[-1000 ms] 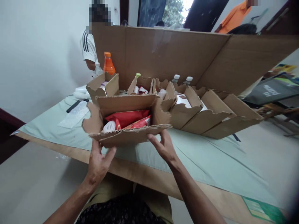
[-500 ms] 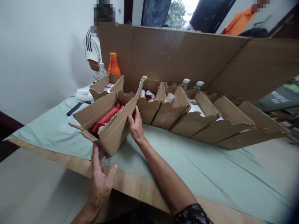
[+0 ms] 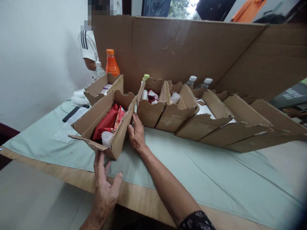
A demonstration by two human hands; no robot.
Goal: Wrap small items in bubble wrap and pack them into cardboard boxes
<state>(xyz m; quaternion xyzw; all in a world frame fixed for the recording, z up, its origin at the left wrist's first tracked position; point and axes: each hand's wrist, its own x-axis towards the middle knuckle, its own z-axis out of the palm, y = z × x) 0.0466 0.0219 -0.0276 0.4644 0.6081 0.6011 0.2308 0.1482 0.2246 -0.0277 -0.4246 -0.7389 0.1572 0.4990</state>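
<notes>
A small open cardboard box (image 3: pixel 120 135) lies angled on the pale green cloth, holding red snack packets (image 3: pixel 107 122) and a white roll (image 3: pixel 106 137). My right hand (image 3: pixel 136 133) rests flat against the box's right side wall, fingers stretched. My left hand (image 3: pixel 104 185) is open below the box's near corner, fingertips reaching up to touch its front flap (image 3: pixel 83 141). Neither hand grips anything.
A row of several similar cardboard boxes (image 3: pixel 199 123) runs to the right, some with small items and bottles. A tall cardboard sheet (image 3: pixel 182 48) stands behind. An orange bottle (image 3: pixel 111 63), a black remote (image 3: pixel 74 112) and a person in a white shirt (image 3: pixel 86 46) are at the back left.
The box was turned from facing me to lying angled beside the row. My right hand moved from its front edge to its right side; my left hand dropped below the near corner.
</notes>
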